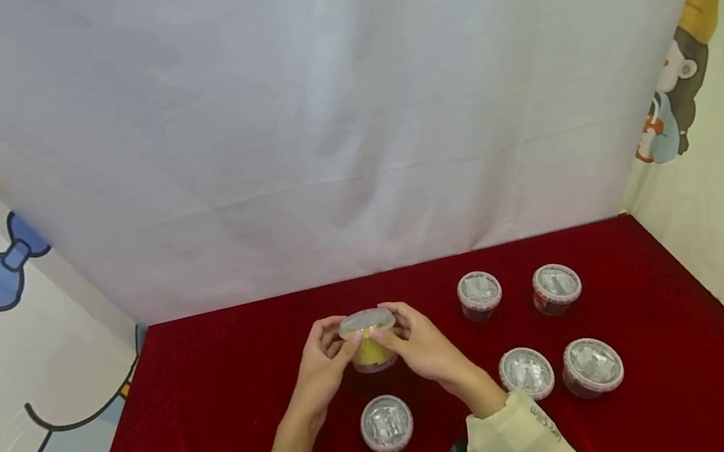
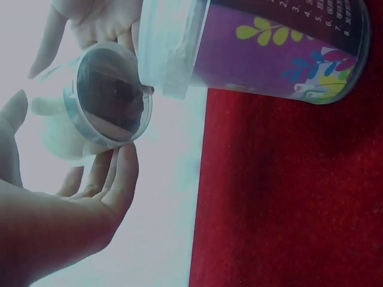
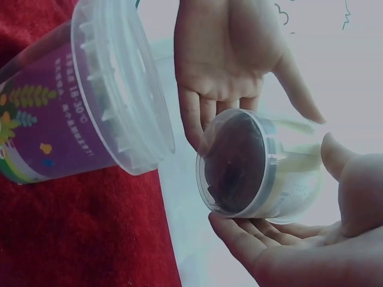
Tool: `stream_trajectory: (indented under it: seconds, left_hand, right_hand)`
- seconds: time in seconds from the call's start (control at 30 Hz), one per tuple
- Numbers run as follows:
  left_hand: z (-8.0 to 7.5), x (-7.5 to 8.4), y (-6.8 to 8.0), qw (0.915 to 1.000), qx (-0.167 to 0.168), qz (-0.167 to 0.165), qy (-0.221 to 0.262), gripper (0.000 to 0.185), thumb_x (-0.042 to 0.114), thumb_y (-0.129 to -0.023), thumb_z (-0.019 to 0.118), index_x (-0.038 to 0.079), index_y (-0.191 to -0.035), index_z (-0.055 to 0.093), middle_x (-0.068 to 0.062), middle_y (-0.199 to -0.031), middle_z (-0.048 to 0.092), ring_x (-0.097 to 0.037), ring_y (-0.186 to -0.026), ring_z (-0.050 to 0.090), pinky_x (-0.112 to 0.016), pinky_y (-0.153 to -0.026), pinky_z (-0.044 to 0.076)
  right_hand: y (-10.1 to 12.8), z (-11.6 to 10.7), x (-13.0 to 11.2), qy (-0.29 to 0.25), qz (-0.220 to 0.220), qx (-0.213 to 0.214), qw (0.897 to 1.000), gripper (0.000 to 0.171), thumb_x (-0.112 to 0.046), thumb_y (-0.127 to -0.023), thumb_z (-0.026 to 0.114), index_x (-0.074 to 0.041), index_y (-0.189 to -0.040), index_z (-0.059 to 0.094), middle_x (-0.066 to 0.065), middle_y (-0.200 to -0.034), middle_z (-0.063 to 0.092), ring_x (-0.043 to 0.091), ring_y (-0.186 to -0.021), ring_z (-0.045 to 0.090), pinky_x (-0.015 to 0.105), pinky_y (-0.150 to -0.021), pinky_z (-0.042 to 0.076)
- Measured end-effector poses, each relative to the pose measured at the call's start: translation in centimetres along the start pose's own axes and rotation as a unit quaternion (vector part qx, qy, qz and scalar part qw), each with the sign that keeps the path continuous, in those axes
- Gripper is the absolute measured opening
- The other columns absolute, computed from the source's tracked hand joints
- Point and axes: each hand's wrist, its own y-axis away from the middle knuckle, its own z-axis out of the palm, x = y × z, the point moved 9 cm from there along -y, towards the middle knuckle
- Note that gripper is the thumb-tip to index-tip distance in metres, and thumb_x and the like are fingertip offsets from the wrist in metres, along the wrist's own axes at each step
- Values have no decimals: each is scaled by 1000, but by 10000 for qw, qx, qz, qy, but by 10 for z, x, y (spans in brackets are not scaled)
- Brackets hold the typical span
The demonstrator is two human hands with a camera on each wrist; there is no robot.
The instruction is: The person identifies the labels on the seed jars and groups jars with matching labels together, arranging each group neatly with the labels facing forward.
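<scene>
A small round plastic tub with a clear lid and a yellow label (image 1: 372, 354) is held between both hands over the red cloth. My left hand (image 1: 316, 364) grips its left side, thumb at the front and fingers bent around the wall. From the right, my right hand (image 1: 429, 346) holds it the same way, both thumbs close together below the lid. In the right wrist view the held tub (image 3: 236, 164) shows a dark round end. A lidded tub (image 1: 386, 425) stands nearer on the cloth; a purple printed tub (image 2: 257, 48) looms large in the left wrist view.
Several more lidded tubs stand to the right: two at the back, a left one (image 1: 479, 293) and a right one (image 1: 557, 287), and two nearer, one (image 1: 526, 374) by the right sleeve and another (image 1: 593, 367). White curtains (image 1: 349, 141) rise behind the red cloth (image 1: 217, 391).
</scene>
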Motion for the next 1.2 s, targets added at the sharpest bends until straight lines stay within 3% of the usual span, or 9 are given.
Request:
stream_trajectory:
  seconds: [0.27,0.5,0.7,1.0,1.2]
  left_hand:
    - [3,-1,0,9994,-334,-73,23,51,25,-109,62,2,-152,48,-20,-149,56,-27,-128,59,-39,-105,51]
    - [-1,3,1,10000,-18,19,77,45,18,-107,65,-1,-146,52,-21,-143,60,-24,-122,61,-29,-96,53]
    - [-2,3,3,9998,202,-20,-85,46,19,-105,69,0,-143,52,-20,-142,60,-25,-121,61,-30,-95,52]
    - [0,3,3,9998,-152,-26,85,41,19,-110,59,2,-144,46,-20,-141,58,-21,-116,60,-35,-99,52]
    - [-1,2,3,9994,-290,-87,147,44,20,-110,60,2,-148,49,-20,-144,58,-21,-118,61,-37,-102,52]
  right_hand:
    - [2,0,-4,-132,-116,-231,9996,57,-19,-113,53,8,-159,34,30,-158,45,46,-147,45,60,-119,38]
    - [1,0,-1,-200,21,-55,9998,60,-23,-112,56,4,-161,34,29,-159,46,46,-145,46,60,-117,40]
    - [1,-1,-1,-55,87,69,9999,58,-25,-112,58,2,-159,39,26,-157,49,43,-141,52,58,-113,46]
    - [0,-2,-1,-147,-21,-166,9998,57,-27,-114,52,5,-159,38,29,-156,48,45,-144,48,58,-115,44]
    - [0,-1,1,-306,40,-241,9992,58,-26,-114,52,5,-160,35,30,-158,45,44,-145,47,56,-116,43]
